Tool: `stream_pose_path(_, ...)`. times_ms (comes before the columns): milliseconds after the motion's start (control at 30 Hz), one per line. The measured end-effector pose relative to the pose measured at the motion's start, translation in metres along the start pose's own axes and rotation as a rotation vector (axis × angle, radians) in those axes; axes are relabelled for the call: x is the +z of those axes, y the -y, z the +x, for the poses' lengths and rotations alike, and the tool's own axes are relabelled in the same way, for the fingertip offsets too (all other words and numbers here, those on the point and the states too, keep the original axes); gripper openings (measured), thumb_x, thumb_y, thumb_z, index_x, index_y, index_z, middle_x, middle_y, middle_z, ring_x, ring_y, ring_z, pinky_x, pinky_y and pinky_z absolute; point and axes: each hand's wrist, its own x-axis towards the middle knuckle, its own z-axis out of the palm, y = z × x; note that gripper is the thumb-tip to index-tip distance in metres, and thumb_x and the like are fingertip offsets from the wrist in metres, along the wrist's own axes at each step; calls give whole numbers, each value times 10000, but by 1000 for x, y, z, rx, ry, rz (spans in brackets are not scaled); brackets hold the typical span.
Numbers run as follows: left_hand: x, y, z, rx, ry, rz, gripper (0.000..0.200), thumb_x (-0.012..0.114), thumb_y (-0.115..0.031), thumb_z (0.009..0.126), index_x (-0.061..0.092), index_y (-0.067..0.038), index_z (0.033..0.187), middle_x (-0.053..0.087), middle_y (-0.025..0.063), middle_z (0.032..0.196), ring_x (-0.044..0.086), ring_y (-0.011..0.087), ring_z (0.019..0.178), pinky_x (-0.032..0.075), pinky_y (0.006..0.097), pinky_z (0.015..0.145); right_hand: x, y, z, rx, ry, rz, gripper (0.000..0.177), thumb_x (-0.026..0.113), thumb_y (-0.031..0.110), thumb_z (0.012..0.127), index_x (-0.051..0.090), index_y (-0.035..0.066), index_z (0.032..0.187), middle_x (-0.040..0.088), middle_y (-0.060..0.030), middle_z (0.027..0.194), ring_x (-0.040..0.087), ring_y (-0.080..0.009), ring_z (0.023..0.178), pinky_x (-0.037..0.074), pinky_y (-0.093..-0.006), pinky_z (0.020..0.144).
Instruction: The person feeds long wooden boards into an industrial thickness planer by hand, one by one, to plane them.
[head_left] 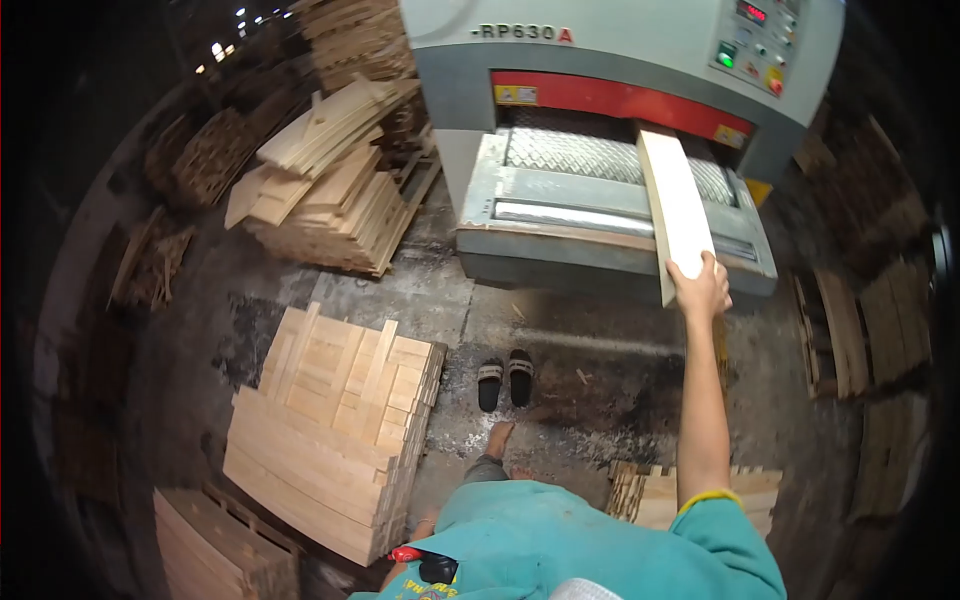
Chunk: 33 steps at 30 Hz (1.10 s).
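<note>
My right hand [701,287] grips the near end of a long, pale wooden board [680,195], thumb at its left edge and fingers at its right. The board's far end is under the red guard [610,98] of a grey machine [450,110] marked RP630A. It lies across the machine's infeed table [570,236], its near end jutting past the front edge. What seems to be my left hand [427,522] shows only as a small patch of skin low by my side, beside a wood stack; its fingers cannot be made out.
A stack of planks [310,450] stands left of me, with a messier pile [325,210] behind it. More boards [645,497] lie at my right. Black sandals [505,380] sit on the stained floor. The control panel [757,42] is lit.
</note>
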Motion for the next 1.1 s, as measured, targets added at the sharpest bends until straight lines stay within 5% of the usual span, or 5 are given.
stream_pose_path(467, -16, -54, 56, 25, -86, -214, 329, 556, -295, 871, 695, -50, 1041, 688, 167, 1006, 644, 266, 988, 486, 351, 867, 23, 15, 27, 9, -62, 86, 723, 716, 575, 615, 579, 186, 1209, 519, -86, 1261, 474, -294, 1186, 321, -483, 983)
stream_pose_path(933, -18, -25, 28, -59, -92, -273, 322, 560, -287, 871, 695, -55, 1049, 690, 155, 1011, 640, 247, 995, 479, 340, 878, 43, 27, 61, -15, -31, 85, 738, 690, 606, 619, 567, 208, 1229, 512, -114, 1270, 454, -312, 1212, 283, -510, 1002)
stream_pose_path(1100, -21, -26, 26, -36, -105, -300, 319, 562, -284, 870, 695, -57, 1052, 691, 151, 1013, 639, 241, 998, 476, 336, 882, 48, 26, 61, -112, -54, 54, 716, 654, 589, 688, 543, 202, 1280, 415, -151, 1387, 348, -330, 1312, 225, -554, 1039)
